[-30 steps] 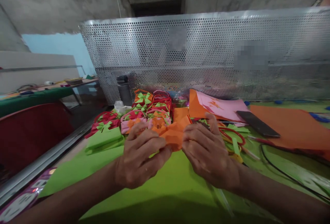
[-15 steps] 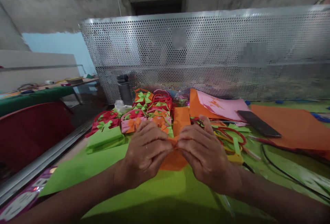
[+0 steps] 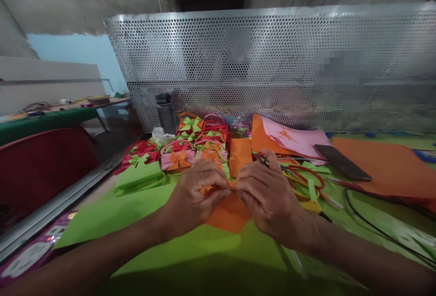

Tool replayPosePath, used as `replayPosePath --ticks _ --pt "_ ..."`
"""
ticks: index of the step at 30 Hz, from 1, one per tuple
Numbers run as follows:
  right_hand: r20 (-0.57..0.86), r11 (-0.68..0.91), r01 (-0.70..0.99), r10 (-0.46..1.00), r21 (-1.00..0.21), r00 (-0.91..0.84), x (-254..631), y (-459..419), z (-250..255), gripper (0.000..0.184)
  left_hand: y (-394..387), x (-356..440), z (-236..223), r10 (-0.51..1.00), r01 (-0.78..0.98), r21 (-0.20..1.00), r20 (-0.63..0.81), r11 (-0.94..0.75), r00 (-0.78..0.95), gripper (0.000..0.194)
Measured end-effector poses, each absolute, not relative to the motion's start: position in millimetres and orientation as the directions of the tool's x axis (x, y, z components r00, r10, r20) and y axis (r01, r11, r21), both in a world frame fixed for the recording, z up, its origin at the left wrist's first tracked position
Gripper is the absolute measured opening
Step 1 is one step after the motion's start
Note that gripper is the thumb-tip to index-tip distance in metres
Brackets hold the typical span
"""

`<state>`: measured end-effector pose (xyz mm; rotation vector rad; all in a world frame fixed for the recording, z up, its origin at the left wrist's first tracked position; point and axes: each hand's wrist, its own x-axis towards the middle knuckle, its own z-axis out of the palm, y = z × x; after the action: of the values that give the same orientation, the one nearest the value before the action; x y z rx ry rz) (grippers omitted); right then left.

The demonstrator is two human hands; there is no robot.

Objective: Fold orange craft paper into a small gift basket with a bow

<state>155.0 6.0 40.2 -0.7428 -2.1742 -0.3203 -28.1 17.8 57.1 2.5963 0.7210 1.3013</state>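
My left hand [image 3: 200, 196] and my right hand [image 3: 267, 196] meet in the middle of the view, each pinching the upper edge of a folded piece of orange paper [image 3: 230, 214]. Its lower flap hangs below my fingers over the green sheet [image 3: 190, 259]; the gripped edge is mostly hidden. Beyond my hands are several small paper bags with bows, among them a pink bag [image 3: 169, 161] with an orange bow. Left of them lies a folded green paper piece [image 3: 139, 178]. An upright orange paper piece [image 3: 240, 153] stands just past my right hand.
A dark bottle [image 3: 165, 116] stands at the back left before a perforated metal screen [image 3: 204, 59]. To the right lie a black phone [image 3: 342, 162], orange sheets [image 3: 384, 164], pink paper [image 3: 296, 137], red-handled scissors [image 3: 306, 173], a yellow glue gun [image 3: 311, 206] and a black cable [image 3: 371, 232].
My left fingers have shifted slightly along the folded edge, and the thumb now lies straighter. The orange paper's lower flap has tilted and shows more. The camera has dipped a little.
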Motion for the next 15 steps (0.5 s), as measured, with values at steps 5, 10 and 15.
replayPosePath --ticks 5,10,15 --pt "0.741 0.79 0.613 0.398 0.022 -0.541 154 7 39 0.015 19 -29 57 0.429 0.417 0.204 0.702 -0.886 0.568 0.013" --pt "0.721 0.781 0.624 0.411 0.037 -0.558 155 3 45 0.015 17 -29 62 0.397 0.397 0.17 0.69 -0.902 0.606 0.015" --pt "0.69 0.78 0.625 0.442 0.018 -0.572 155 2 48 0.019 19 -29 63 0.381 0.406 0.136 0.687 -0.904 0.618 0.015"
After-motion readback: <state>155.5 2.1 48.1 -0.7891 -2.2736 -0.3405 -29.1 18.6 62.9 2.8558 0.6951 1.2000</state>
